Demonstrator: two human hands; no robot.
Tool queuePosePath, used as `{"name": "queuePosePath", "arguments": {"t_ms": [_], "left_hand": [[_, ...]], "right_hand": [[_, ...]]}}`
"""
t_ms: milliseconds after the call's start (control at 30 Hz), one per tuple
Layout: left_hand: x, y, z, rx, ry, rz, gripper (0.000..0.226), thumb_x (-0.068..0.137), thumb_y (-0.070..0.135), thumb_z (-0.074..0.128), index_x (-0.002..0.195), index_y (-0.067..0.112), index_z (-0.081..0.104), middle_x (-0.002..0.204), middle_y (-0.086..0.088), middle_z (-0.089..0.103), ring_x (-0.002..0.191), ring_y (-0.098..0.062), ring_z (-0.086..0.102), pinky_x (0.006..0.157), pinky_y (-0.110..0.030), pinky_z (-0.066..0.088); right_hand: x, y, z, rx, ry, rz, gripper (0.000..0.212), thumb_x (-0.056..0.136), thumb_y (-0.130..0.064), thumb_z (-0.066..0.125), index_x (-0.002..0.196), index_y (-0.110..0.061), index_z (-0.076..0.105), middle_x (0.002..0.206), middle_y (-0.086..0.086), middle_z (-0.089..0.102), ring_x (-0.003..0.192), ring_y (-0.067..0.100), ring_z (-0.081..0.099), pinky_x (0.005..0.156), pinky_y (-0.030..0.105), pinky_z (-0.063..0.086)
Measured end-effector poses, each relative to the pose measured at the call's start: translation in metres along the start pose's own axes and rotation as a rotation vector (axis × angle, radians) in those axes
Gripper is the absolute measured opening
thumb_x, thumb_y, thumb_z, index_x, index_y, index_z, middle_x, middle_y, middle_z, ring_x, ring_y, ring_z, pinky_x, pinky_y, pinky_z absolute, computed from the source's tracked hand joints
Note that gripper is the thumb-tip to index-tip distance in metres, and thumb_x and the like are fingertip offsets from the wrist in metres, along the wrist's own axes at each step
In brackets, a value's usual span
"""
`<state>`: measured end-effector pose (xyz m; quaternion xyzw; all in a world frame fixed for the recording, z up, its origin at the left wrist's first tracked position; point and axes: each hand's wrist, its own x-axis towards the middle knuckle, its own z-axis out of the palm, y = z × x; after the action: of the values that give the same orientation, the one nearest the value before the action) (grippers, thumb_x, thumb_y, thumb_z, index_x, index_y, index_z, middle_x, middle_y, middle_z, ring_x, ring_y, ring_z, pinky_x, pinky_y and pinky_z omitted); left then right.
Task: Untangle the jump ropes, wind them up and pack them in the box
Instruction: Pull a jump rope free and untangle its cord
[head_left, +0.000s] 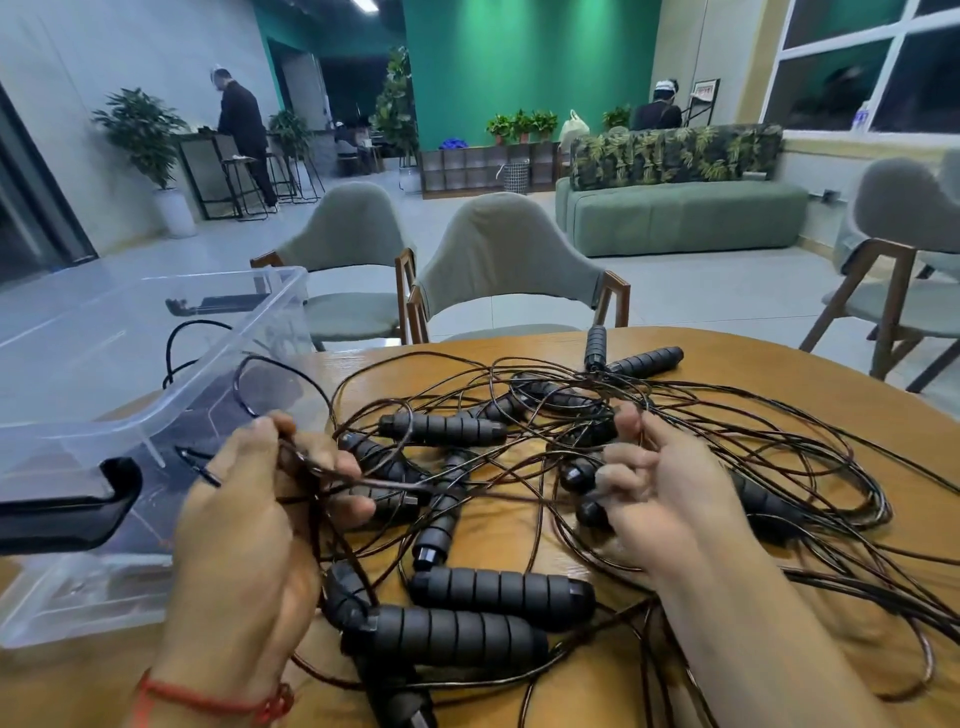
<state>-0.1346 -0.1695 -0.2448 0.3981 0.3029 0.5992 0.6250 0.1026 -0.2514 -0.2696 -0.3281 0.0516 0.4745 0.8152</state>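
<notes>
1. Jump ropes: tangled heap on the bench, beside the clear box at left.
2. Left hand: fingers curled, pinching several cords.
3. Right hand: fingers curled round black handles; blurred.

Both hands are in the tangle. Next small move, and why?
Probably lift the right hand, gripping two handles, slowly away from the ropes while the left hand holds its pinched cords steady: everything lies crossed in one pile on the table, so pulling one pair should show where it snags.
</notes>
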Motion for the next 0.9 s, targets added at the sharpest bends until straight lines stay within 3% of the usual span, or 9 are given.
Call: {"name": "queuePosePath", "arguments": {"t_ms": [200,300,333,433,500,567,667,800,900], "left_hand": [[-0.003,-0.002,0.005,0.17,-0.071,-0.044,0.026,0.111,0.019,0.042,0.09,0.02,0.057,0.08,-0.006,0.074,0.062,-0.015,0.056,0.042,-0.022,0.043],[-0.006,-0.006,0.005,0.273,-0.172,-0.088,0.011,0.106,0.01,0.049,0.099,0.013,0.057,0.102,-0.01,0.08,0.059,-0.01,0.055,0.04,-0.017,0.036],[-0.007,-0.008,0.006,0.293,-0.205,-0.106,0.009,0.105,0.011,0.051,0.103,0.01,0.06,0.103,-0.01,0.08,0.06,-0.01,0.06,0.04,-0.018,0.038],[-0.011,-0.012,0.005,0.237,-0.251,-0.153,0.024,0.106,0.019,0.049,0.109,0.007,0.069,0.098,-0.014,0.079,0.07,-0.017,0.074,0.043,-0.024,0.052],[-0.012,-0.01,0.005,0.161,-0.274,-0.185,0.031,0.108,0.022,0.044,0.11,0.004,0.069,0.096,-0.017,0.079,0.072,-0.019,0.076,0.049,-0.023,0.055],[-0.01,-0.009,0.004,0.109,-0.314,-0.209,0.04,0.108,0.029,0.039,0.112,0.004,0.07,0.101,-0.021,0.077,0.078,-0.024,0.076,0.059,-0.03,0.058],[-0.005,-0.005,-0.004,0.065,-0.302,-0.233,0.053,0.107,0.042,0.034,0.101,0.008,0.074,0.092,-0.022,0.071,0.078,-0.03,0.068,0.077,-0.045,0.047],[-0.003,-0.004,-0.002,0.026,-0.225,-0.235,0.054,0.107,0.054,0.03,0.072,0.019,0.05,0.058,-0.005,0.04,0.063,-0.021,0.047,0.06,-0.036,0.035],[-0.001,-0.003,-0.001,-0.018,-0.193,-0.215,0.06,0.105,0.066,0.028,0.066,0.022,0.038,0.051,0.001,0.022,0.054,-0.017,0.028,0.046,-0.029,0.031]], "right_hand": [[-0.022,0.016,0.009,-0.595,-0.312,-0.178,0.028,0.111,-0.022,0.051,0.123,-0.022,0.076,0.066,-0.004,0.051,0.049,0.008,0.03,0.039,0.02,0.02],[-0.038,0.032,0.016,-0.839,-0.566,-0.236,0.029,0.109,-0.01,0.052,0.118,-0.017,0.079,0.065,-0.003,0.052,0.049,0.006,0.037,0.043,0.016,0.029],[-0.043,0.038,0.018,-0.88,-0.653,-0.237,0.029,0.107,-0.004,0.053,0.117,-0.011,0.079,0.07,-0.001,0.059,0.052,0.003,0.042,0.047,0.013,0.034],[-0.054,0.054,0.022,-0.934,-0.791,-0.21,0.027,0.104,0.007,0.053,0.111,-0.002,0.078,0.117,-0.004,0.077,0.069,-0.007,0.063,0.061,0.007,0.046],[-0.054,0.057,0.022,-0.975,-0.78,-0.232,0.026,0.104,0.007,0.054,0.109,-0.003,0.078,0.115,-0.012,0.077,0.068,-0.012,0.063,0.061,0.005,0.046],[-0.05,0.058,0.02,-1.027,-0.785,-0.232,0.024,0.104,0.006,0.054,0.108,-0.004,0.076,0.083,-0.024,0.073,0.062,-0.011,0.062,0.059,0.004,0.044],[-0.048,0.055,0.016,-1.125,-0.821,-0.25,0.024,0.106,-0.009,0.059,0.115,-0.019,0.079,0.07,-0.02,0.066,0.06,-0.002,0.058,0.061,0.01,0.041],[-0.042,0.043,0.017,-1.171,-0.687,-0.31,0.012,0.105,-0.028,0.066,0.11,-0.033,0.075,0.076,-0.002,0.069,0.061,0.006,0.06,0.057,0.022,0.048],[-0.017,0.032,0.005,-1.471,-0.376,-0.631,0.01,0.106,-0.039,0.061,0.106,-0.038,0.071,0.084,-0.011,0.072,0.069,0.001,0.063,0.061,0.019,0.048]]}}
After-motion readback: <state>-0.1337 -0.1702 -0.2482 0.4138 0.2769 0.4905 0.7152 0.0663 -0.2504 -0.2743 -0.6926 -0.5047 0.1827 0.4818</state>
